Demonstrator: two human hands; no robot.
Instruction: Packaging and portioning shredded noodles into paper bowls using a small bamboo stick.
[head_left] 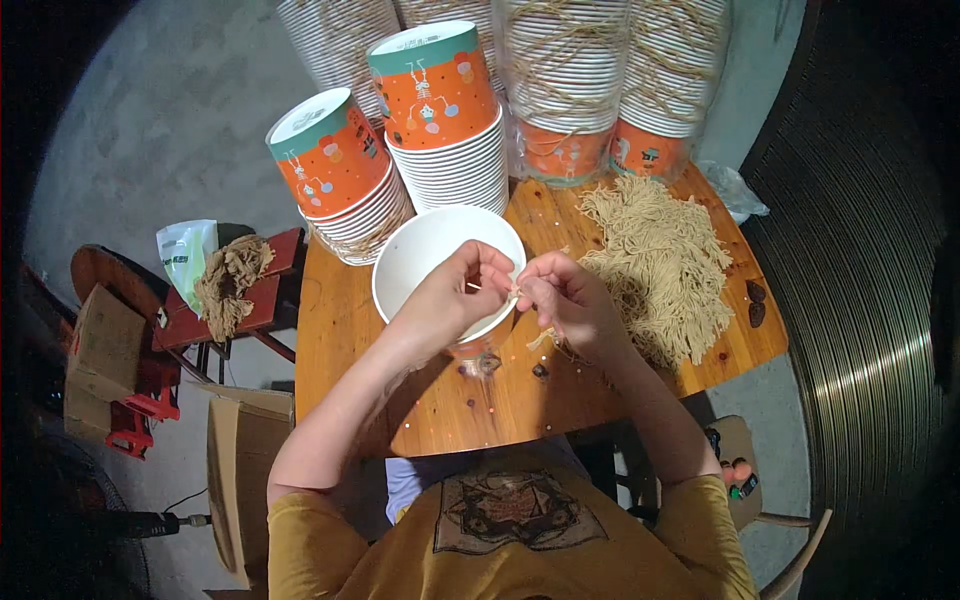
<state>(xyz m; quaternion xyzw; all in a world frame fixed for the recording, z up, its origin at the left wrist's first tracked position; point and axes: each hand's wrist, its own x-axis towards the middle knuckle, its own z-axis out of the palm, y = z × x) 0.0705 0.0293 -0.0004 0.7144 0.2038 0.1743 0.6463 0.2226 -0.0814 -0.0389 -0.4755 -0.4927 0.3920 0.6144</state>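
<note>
A white paper bucket [420,240] stands on the wooden table in front of me, its open mouth facing up. Over its right rim my left hand [455,300] and my right hand [570,300] meet, fingertips pinched together on a thin beige cord. Part of this cord [543,338] hangs below my right fingers; the rest is mostly covered by my hands. A small white end also shows between my left fingers, too small to name. Right of my right hand lies a big heap of beige cords [665,270].
Two stacks of orange-printed paper buckets [435,95] stand upside down behind the open one. Tall bagged stacks [565,70] with cords line the back. Dark pieces [756,312] lie near the table's right edge. A red stool [265,290] and a cardboard box [235,470] are at left.
</note>
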